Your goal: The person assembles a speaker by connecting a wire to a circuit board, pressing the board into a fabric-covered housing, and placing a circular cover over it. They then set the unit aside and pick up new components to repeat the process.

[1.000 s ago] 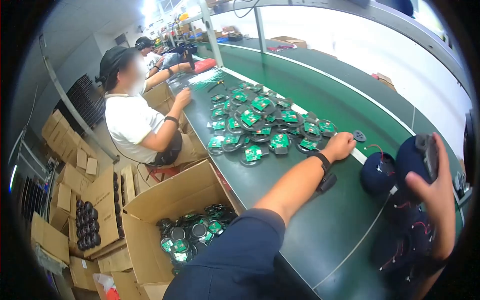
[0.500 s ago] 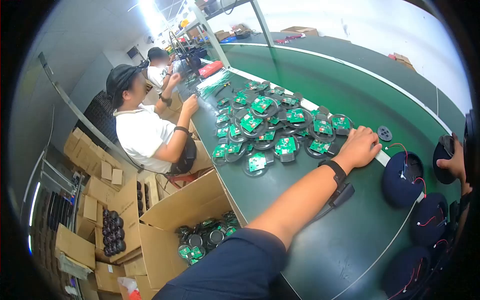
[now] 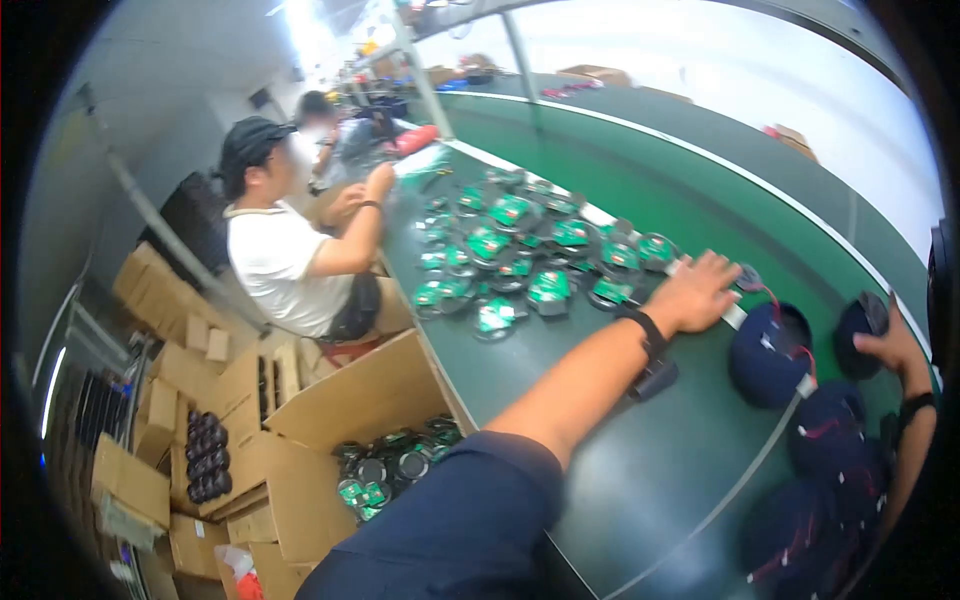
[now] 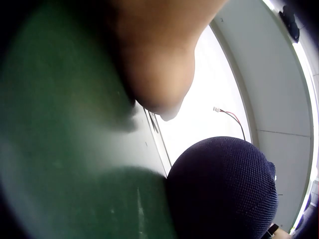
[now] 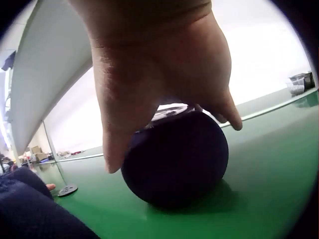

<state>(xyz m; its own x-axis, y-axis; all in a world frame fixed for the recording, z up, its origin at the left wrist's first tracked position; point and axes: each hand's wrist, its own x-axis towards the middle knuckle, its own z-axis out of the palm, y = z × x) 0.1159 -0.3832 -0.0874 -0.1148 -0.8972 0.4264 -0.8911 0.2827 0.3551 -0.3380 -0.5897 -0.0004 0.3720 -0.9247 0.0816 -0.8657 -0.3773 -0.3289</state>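
My left hand point(image 3: 697, 293) lies over the table's white edge strip with fingers spread, between the pile of green circuit boards on black round parts point(image 3: 550, 287) and a small dark disc point(image 3: 747, 278). Its fingertips are close to the disc; contact is unclear. In the left wrist view, part of this hand point(image 4: 159, 64) shows above a dark blue fabric-covered ball point(image 4: 224, 191). My right hand point(image 3: 900, 350) holds another dark blue round shell point(image 3: 856, 338) at the far right. The right wrist view shows that hand point(image 5: 162, 74) over the shell point(image 5: 174, 162), thumb at one side.
Several dark blue shells with red wires point(image 3: 770, 355) stand along the right side of the green table point(image 3: 650, 450). A pale cable point(image 3: 720, 505) crosses the surface. An open carton point(image 3: 350, 400) of round parts stands at the left. Two people sit further along the table.
My right hand has carried its shell away to the far right, beyond the wired shells. My left hand has gone from curled to spread fingers beside the small disc.
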